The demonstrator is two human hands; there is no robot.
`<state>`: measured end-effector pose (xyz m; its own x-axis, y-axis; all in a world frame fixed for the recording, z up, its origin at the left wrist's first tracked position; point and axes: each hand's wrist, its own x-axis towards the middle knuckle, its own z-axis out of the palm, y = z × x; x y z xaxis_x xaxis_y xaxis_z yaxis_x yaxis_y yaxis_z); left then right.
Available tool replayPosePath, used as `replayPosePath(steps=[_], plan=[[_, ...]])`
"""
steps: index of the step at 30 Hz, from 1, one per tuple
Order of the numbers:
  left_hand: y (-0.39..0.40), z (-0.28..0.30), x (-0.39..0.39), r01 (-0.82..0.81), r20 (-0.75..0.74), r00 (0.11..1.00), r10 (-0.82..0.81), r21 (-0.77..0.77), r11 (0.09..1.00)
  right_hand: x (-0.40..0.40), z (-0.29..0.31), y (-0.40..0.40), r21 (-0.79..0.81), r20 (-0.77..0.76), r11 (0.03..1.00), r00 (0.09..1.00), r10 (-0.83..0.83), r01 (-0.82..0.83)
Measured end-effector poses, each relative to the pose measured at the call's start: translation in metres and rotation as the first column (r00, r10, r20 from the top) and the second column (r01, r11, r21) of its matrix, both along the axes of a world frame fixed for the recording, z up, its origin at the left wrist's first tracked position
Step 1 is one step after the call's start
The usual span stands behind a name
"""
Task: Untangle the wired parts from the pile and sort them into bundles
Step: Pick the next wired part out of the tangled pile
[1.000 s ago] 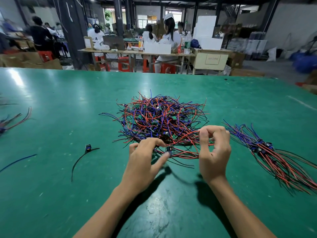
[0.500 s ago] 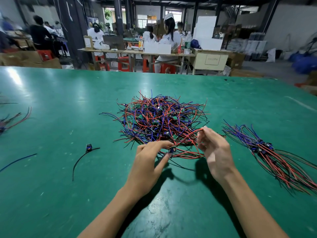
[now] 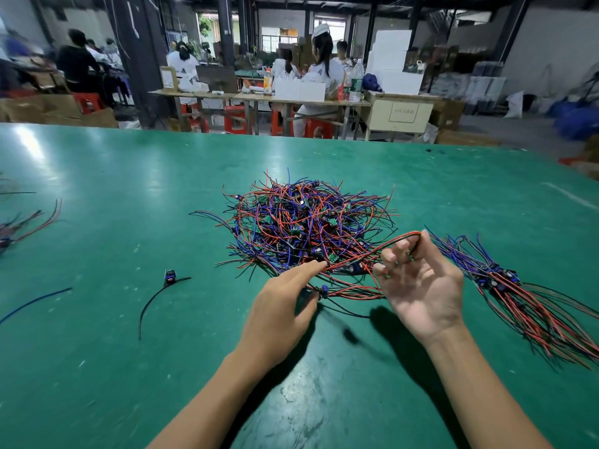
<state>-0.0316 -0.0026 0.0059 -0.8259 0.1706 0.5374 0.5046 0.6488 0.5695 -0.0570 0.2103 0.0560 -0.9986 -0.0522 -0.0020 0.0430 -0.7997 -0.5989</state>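
Note:
A tangled pile (image 3: 304, 222) of red, blue and black wired parts lies mid-table on the green table (image 3: 129, 189). My right hand (image 3: 421, 286), palm turned up, holds a loop of red wires (image 3: 372, 251) between curled fingers and thumb at the pile's near right edge. My left hand (image 3: 282, 306) lies palm down at the pile's near edge, index finger stretched onto the wires, thumb beside a small blue part (image 3: 322, 291) whose wires run right. A sorted bundle (image 3: 518, 296) of straightened wires lies to the right.
A single blue part with a black wire (image 3: 162, 286) lies left of my hands, and a loose blue wire (image 3: 32, 303) further left. Another small bundle (image 3: 22, 225) sits at the left edge. Beyond the table people sit at benches.
My right hand has turned palm up and lifted the red wire loop away to the right. My left hand's index finger has stretched out onto the pile.

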Motion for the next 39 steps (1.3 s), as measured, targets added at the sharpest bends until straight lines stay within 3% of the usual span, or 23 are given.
replayPosePath(steps=[4, 11, 14, 16, 18, 20, 23, 27, 30, 33, 36, 39], plan=[[0.006, 0.003, 0.003, 0.018, -0.075, 0.997, -0.017, 0.014, 1.0, 0.0, 0.0, 0.0, -0.022, -0.009, 0.999, 0.999, 0.033, -0.033], [0.02, 0.01, 0.012, 0.125, -0.242, 0.964, -0.106, 0.065, 0.99, 0.001, -0.002, -0.008, 0.079, -0.028, 0.993, 0.996, 0.09, -0.088], [0.025, 0.009, 0.015, 0.14, -0.298, 0.949, -0.105, 0.099, 0.985, 0.0, -0.005, -0.011, 0.163, -0.011, 0.983, 0.996, 0.091, -0.088], [0.028, 0.009, 0.016, 0.169, -0.308, 0.943, -0.126, 0.116, 0.979, -0.001, -0.007, -0.014, 0.325, 0.002, 0.946, 1.0, 0.024, -0.023], [0.031, 0.01, 0.019, 0.208, -0.266, 0.951, -0.159, 0.171, 0.963, -0.002, -0.009, -0.018, 0.52, -0.002, 0.85, 0.996, -0.088, 0.076], [0.031, 0.016, 0.02, 0.218, -0.117, 0.975, -0.188, 0.351, 0.911, -0.002, -0.011, -0.02, 0.61, 0.002, 0.782, 0.986, -0.165, 0.13], [0.028, 0.022, 0.019, 0.169, 0.088, 0.956, -0.28, 0.615, 0.77, -0.002, -0.01, -0.017, 0.506, 0.089, 0.859, 0.986, -0.143, 0.079], [0.021, 0.028, 0.015, 0.121, 0.126, 0.929, -0.347, 0.784, 0.609, -0.002, -0.01, -0.013, 0.278, 0.138, 0.956, 0.989, 0.054, -0.092], [0.018, 0.029, 0.013, 0.122, 0.126, 0.931, -0.343, 0.778, 0.616, 0.003, -0.014, -0.022, 0.224, 0.074, 0.93, 0.956, 0.283, -0.292], [0.015, 0.029, 0.012, 0.162, 0.12, 0.918, -0.377, 0.755, 0.635, 0.009, -0.019, -0.039, 0.39, 0.034, 0.84, 0.917, 0.397, -0.378], [0.015, 0.028, 0.013, 0.181, 0.134, 0.905, -0.404, 0.738, 0.65, 0.012, -0.021, -0.048, 0.476, -0.026, 0.827, 0.935, 0.354, -0.3], [0.013, 0.027, 0.012, 0.139, 0.188, 0.915, -0.357, 0.684, 0.716, 0.011, -0.015, -0.046, 0.448, -0.053, 0.875, 0.972, 0.228, -0.181]])
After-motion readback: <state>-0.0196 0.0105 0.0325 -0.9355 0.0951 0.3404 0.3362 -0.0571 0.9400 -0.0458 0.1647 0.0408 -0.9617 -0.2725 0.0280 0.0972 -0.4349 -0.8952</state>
